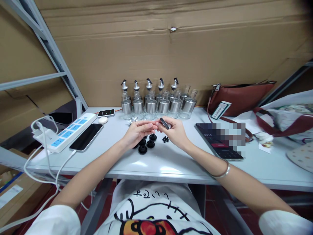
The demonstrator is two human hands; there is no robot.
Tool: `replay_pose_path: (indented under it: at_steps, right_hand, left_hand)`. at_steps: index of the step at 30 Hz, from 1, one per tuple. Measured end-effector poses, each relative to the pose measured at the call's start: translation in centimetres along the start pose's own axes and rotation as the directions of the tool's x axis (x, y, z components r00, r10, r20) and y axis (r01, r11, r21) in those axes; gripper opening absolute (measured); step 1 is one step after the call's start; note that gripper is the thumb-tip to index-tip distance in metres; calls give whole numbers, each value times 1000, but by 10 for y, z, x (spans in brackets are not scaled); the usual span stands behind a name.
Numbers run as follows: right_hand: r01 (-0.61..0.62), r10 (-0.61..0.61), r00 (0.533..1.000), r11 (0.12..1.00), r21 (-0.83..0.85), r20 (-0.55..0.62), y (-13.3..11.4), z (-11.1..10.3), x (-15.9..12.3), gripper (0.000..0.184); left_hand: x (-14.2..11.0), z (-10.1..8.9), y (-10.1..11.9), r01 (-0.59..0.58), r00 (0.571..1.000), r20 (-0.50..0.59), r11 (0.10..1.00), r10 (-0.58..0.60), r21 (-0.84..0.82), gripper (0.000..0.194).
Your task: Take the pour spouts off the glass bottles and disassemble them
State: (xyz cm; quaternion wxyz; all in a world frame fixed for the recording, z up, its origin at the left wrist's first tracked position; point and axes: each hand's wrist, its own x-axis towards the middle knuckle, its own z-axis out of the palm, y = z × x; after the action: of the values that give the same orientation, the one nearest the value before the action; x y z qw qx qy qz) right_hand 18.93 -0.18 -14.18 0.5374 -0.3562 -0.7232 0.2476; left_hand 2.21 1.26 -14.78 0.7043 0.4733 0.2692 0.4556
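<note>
My right hand [174, 130] is closed round a pourer spout, whose black flip cap [164, 123] sticks up between the fingers over a bit of silver metal. Its fingertips meet those of my left hand [139, 131], which are pinched together; whatever lies between them is too small or hidden to make out. Below the hands, several black rubber stoppers [142, 149] lie on the table, partly covered by my left hand. A small cluster of tiny black parts [165, 139] sits beside them, near my right hand. Silver pieces [132, 120] show just behind my left hand.
Glass bottles with steel bands [151, 106] stand in rows at the back, several topped with pourers [149, 84]. On the left are a power strip [73, 130], a phone [87, 137] and cables. To the right lie a tablet [212, 140] and a brown bag [242, 98].
</note>
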Motion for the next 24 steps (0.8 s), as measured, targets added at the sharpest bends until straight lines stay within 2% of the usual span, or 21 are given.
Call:
replay_pose_path:
  at_steps: [8, 13, 18, 21, 24]
  right_hand:
    - [46, -50, 997, 997, -64, -55, 4, 3, -3, 12]
    - [101, -114, 991, 979, -179, -63, 9, 4, -5, 14]
    - [152, -161, 987, 955, -253, -17, 15, 4, -4, 19]
    - [80, -87, 996, 974, -211, -25, 12, 3, -2, 19]
    - [-83, 83, 996, 997, -2, 12, 7, 1, 3, 20]
  left_hand:
    - [-1, 3, 1, -13, 1000, 2, 998, 13, 55, 25]
    - [0, 4, -1, -41, 999, -20, 989, 45, 141, 23]
    - [3, -2, -1, -104, 994, 16, 942, 104, 318, 22]
    - [3, -4, 2, -149, 989, 57, 865, 139, 479, 19]
    - [2, -5, 2, -222, 974, 105, 738, 202, 637, 17]
